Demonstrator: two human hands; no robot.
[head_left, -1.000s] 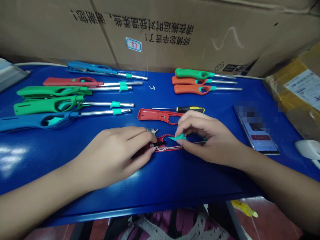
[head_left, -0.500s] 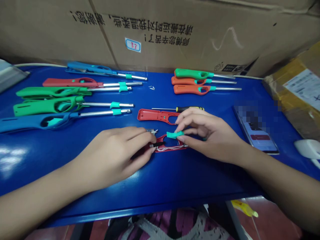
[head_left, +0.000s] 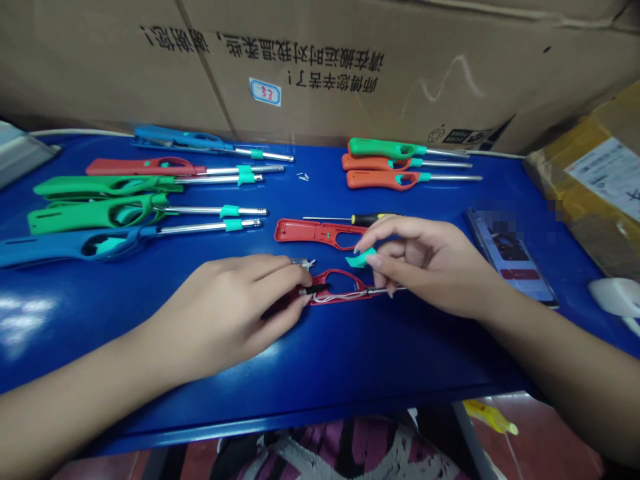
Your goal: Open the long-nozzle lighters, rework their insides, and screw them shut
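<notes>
My left hand is closed over the handle end of an opened red lighter shell half, pressing it on the table. By its fingertips lie a black cylindrical part and white wires inside the shell. A clear part with a white tip shows beyond the fingers. My right hand pinches a small teal trigger just above the shell's finger loop. Beneath that hand a metal tube runs right from the shell. The other red shell half lies behind, inner side up.
A black and yellow screwdriver lies beyond the shell half. Several long lighters line the left, and three more lighters lie back right. Small screws, a phone and a cardboard box surround the work area.
My right hand has turned the teal trigger and drawn it slightly up and right, uncovering the shell's loop and metal tube. My left hand has kept its place on the shell.
</notes>
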